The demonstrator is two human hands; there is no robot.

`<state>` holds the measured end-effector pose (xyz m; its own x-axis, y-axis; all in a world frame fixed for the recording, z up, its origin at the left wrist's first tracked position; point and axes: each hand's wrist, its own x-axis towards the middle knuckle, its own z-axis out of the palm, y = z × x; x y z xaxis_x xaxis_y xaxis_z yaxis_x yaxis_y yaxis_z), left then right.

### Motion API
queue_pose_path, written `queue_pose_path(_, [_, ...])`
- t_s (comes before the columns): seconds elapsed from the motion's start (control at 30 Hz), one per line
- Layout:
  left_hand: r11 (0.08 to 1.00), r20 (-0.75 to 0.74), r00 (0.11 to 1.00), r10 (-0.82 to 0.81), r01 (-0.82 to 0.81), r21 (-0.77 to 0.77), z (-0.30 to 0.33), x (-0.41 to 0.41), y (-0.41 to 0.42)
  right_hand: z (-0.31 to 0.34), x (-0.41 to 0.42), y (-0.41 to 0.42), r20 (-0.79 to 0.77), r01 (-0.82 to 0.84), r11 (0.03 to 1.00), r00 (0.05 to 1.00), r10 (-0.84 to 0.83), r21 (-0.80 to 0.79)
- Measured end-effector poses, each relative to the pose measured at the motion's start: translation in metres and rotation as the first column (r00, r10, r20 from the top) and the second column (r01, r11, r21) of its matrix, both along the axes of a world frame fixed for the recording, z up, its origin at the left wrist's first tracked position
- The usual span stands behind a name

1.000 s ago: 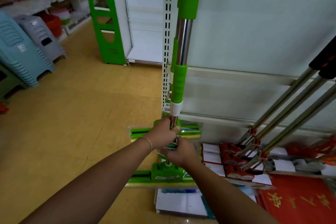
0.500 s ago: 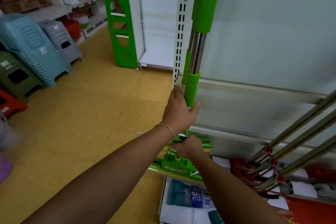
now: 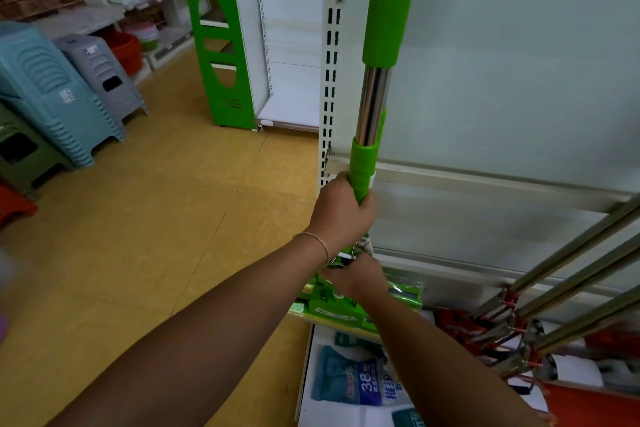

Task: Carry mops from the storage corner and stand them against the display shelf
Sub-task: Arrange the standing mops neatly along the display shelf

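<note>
Pictured inside a shop aisle: green mop (image 3: 372,104) held upright close against the white display shelf (image 3: 512,87), chrome shaft and green sleeves running up past 12 o'clock and out of view. Left hand (image 3: 341,210) wrapped around the lower green sleeve near frame centre, fingers curled round the pole, thin bracelet (image 3: 320,242) at the wrist. Right hand (image 3: 360,276) just below, toward 6 o'clock, gripping the pole down by the label, directly above the green mop head (image 3: 349,305). Mop head low, at the foot of the shelf beside the slotted white upright (image 3: 330,55); contact with the floor impossible to tell. At 3 to 4 o'clock, three more metal mop handles (image 3: 568,274) leaning diagonally against the same shelf, red-trimmed heads (image 3: 485,333) bunched below. At 6 o'clock, white and blue printed packaging (image 3: 353,381) lying at the shelf base, beneath the forearms. At 9 o'clock, stacked plastic stools in light blue (image 3: 52,94), grey (image 3: 104,73) and dark green (image 3: 24,152) on the yellow floor (image 3: 145,211), a red stool edge nearby. At 11 o'clock, green shelf end panel (image 3: 221,42) with oval cut-outs, and farther shelving carrying tubs and basins, too blurred to detail.
</note>
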<state>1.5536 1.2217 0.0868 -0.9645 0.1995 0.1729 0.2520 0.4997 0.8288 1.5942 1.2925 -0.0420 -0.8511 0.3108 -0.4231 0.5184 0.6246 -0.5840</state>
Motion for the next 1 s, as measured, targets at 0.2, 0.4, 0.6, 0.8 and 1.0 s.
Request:
queue_pose_path(0.2, [0.999,-0.017,1.000,-0.005,0.006,0.048,-0.004,0.000,0.007,0.000,-0.004,0.005,0.045,0.017,1.000,0.999,-0.017,0.007])
queue_pose_path(0.4, [0.997,-0.022,1.000,-0.007,0.005,-0.075,-0.001,0.004,0.003,0.004,0.003,0.003,0.050,0.077,0.997,0.996,-0.076,-0.017])
queue_pose_path(0.6, [0.963,-0.012,0.992,-0.125,0.118,-0.244,0.008,0.000,-0.013,0.026,0.019,0.002,-0.013,0.020,0.999,1.000,-0.020,0.035])
queue_pose_path(0.8, [0.978,-0.163,0.982,-0.091,0.057,-0.198,0.043,0.001,-0.020,0.070,0.025,0.008,-0.154,0.037,0.986,0.988,-0.012,0.164])
queue_pose_path(1.0, [0.999,-0.238,0.971,-0.033,0.040,0.024,0.087,0.001,-0.004,0.119,0.017,-0.004,-0.447,0.045,0.996,0.895,-0.004,0.080])
